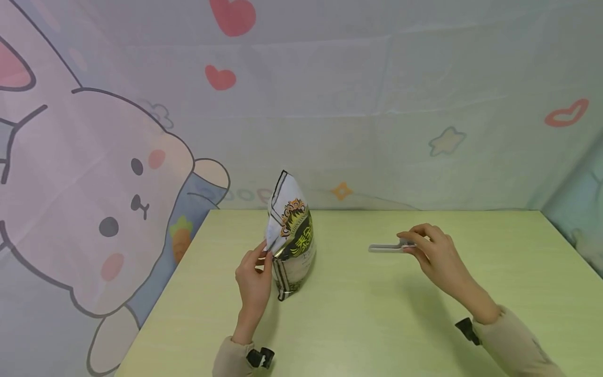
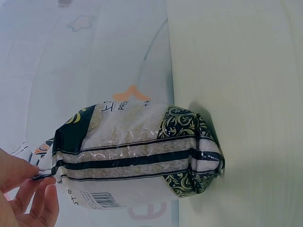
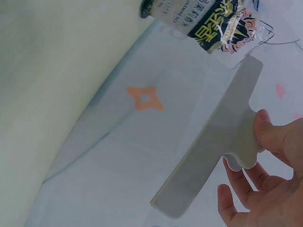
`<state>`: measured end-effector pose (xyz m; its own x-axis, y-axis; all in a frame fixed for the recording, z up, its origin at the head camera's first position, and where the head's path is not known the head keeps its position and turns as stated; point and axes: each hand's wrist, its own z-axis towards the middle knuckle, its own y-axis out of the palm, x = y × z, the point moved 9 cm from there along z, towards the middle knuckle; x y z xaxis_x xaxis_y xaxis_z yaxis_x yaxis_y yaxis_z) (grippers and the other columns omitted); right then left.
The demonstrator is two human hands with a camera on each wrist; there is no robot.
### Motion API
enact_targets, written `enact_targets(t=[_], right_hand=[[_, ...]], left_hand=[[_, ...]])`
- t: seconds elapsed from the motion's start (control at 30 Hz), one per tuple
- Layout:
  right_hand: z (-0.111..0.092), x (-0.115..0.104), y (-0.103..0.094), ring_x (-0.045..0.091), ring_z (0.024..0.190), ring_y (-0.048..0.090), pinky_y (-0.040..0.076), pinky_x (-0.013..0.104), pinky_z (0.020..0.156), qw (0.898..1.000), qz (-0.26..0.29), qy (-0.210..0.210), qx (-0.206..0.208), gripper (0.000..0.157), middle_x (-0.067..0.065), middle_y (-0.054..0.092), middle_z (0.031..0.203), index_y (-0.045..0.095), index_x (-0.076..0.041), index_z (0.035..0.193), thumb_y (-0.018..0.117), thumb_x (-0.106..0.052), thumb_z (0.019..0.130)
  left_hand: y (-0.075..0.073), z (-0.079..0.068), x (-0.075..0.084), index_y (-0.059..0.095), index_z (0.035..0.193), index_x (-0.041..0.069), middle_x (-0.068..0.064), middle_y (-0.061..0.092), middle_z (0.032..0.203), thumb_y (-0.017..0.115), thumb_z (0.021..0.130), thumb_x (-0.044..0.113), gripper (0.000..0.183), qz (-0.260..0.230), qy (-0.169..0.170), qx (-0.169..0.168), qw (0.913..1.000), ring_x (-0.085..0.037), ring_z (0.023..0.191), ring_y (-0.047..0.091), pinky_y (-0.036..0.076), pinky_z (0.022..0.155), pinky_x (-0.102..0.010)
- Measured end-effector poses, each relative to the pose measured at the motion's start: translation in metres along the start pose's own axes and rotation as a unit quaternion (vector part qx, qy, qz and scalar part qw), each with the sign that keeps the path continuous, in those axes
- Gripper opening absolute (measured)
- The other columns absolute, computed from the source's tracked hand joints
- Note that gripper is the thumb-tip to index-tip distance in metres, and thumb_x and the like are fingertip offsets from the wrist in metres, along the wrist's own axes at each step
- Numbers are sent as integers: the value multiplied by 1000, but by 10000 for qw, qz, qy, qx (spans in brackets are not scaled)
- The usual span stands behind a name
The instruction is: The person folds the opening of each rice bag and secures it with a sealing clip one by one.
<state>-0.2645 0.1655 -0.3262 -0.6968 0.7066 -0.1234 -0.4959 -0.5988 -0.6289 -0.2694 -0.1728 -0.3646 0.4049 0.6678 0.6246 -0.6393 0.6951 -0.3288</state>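
A bag of rice, with a clear window and green-gold printing, stands upright on the table left of the middle. At its upper part my left hand pinches the bag's edge between thumb and fingers; the left wrist view shows the pinched fold beside the thumb. To the right, my right hand holds a grey bag clip above the table, apart from the bag. In the right wrist view the clip's long flat bar is seen, with thumb and fingers on its short handle tabs.
The light yellow-green table reaches back to a hanging cloth printed with a rabbit, hearts and stars. Both wrists wear dark straps, the left one over a beige sleeve.
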Motion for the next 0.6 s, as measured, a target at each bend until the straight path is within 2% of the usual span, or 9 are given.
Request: enact_targets(t=[0.27,0.6], right_hand=[[18,-8,-1,20,78,49,29,31,62,9999,62,71,108,39,7,56,91,65,-11,100,73,0,63],[40,-19,-2,23,80,51,33,37,64,9994,176,-112,289,37,8,58,90,66,-11,99,73,-1,64]], left_hand=[[0,0,0,66,104,3,-11,64,75,64,79,3,24,-38,22,27,10000,-21,62,62,47,47,-23],[-1,0,2,65,105,3,-11,64,76,63,80,3,25,-14,-7,-24,10000,-21,62,62,46,47,-22]])
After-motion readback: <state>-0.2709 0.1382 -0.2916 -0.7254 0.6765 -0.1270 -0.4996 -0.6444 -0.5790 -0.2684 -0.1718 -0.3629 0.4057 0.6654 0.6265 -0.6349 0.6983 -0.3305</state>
